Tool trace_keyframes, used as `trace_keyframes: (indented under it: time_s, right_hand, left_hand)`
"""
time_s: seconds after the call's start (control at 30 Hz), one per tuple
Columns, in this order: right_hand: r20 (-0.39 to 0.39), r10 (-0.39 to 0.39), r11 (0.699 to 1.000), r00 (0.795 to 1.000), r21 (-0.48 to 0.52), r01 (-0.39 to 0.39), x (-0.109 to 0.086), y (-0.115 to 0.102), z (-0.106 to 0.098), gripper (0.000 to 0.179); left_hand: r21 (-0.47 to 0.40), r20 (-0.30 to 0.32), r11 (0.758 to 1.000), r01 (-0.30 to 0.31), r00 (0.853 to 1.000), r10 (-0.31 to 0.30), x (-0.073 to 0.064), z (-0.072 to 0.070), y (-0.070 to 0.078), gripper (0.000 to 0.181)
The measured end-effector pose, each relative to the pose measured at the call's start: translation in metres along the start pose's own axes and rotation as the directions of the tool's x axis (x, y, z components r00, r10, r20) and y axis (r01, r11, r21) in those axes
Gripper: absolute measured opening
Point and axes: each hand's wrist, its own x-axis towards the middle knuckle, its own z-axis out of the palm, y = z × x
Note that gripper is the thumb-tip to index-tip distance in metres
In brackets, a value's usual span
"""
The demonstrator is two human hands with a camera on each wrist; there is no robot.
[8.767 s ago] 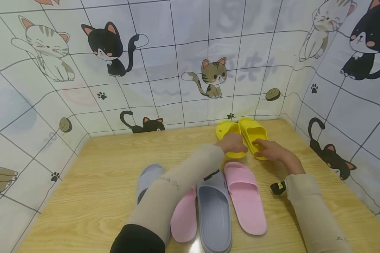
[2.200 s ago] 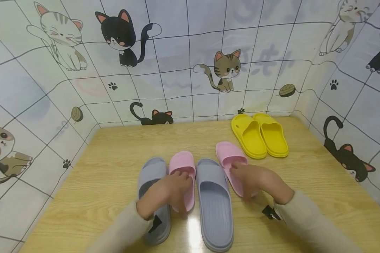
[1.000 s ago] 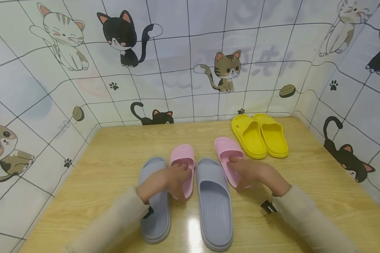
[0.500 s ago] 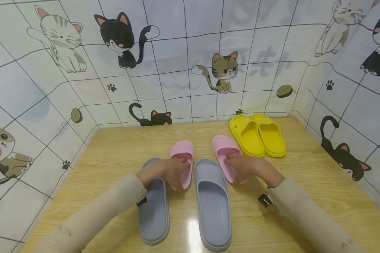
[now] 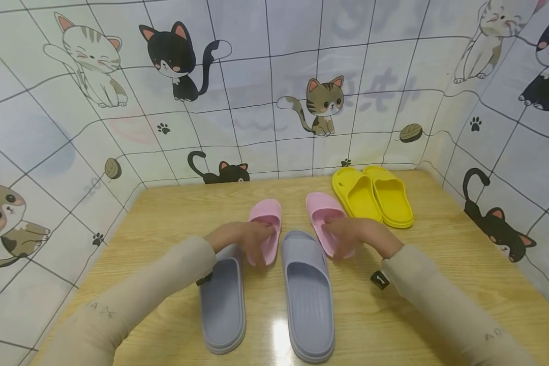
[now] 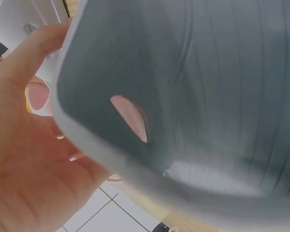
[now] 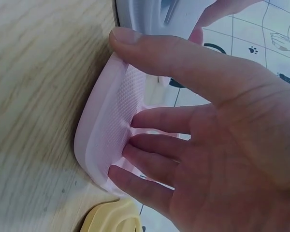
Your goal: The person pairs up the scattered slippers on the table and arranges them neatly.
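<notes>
Two small pink slippers lie toe-away on the board. On the insole of the left pink slipper (image 5: 266, 207) my left hand (image 5: 253, 238) rests its fingers, thumb down by the heel. My right hand (image 5: 353, 235) touches the right pink slipper (image 5: 322, 202) the same way. In the right wrist view, that right hand (image 7: 222, 135) has nearly straight fingertips on the textured insole (image 7: 106, 116), its thumb beside the edge. A large grey slipper (image 6: 222, 72) fills the left wrist view and hides the left fingertips.
Nearer than the pink ones, a left grey slipper (image 5: 223, 315) lies partly under my left hand, and a right grey slipper (image 5: 310, 315) points between them. Yellow slippers (image 5: 393, 198) stand at the back right. Cat-printed walls (image 5: 247, 112) bound the wooden board (image 5: 164, 213).
Both hands left the yellow slippers, now set close together, and came to the pink ones. The pink slippers have slid away toward the back wall, the grey pair staying nearer.
</notes>
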Motion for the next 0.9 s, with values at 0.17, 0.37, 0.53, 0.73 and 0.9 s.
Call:
trace_keyframes:
  time_s: [0.17,0.37,0.53,0.73,0.9]
  right_hand:
    - [0.017,0.013,1.000,1.000,0.009,-0.013,0.005,0.001,-0.003,0.095]
    - [0.028,0.030,0.999,0.999,0.022,-0.031,0.012,0.005,-0.006,0.098]
    - [0.031,0.036,0.999,0.999,0.032,-0.037,0.016,0.008,-0.007,0.100]
    - [0.004,0.019,1.000,1.000,-0.012,-0.019,0.021,0.009,-0.008,0.097]
    - [0.011,0.042,0.999,0.999,0.010,-0.042,0.025,0.009,-0.011,0.099]
  left_hand:
    - [-0.008,0.012,1.000,-0.001,1.000,0.001,0.006,-0.006,-0.002,0.084]
    - [-0.020,0.020,1.000,-0.016,1.000,0.016,0.011,-0.015,-0.003,0.086]
    - [-0.049,0.046,0.999,-0.001,0.999,0.003,0.016,-0.020,-0.002,0.093]
    - [-0.018,0.037,1.000,0.012,0.999,-0.011,0.025,-0.023,-0.002,0.093]
    - [-0.002,0.050,1.000,0.017,0.999,-0.017,0.031,-0.029,-0.003,0.096]
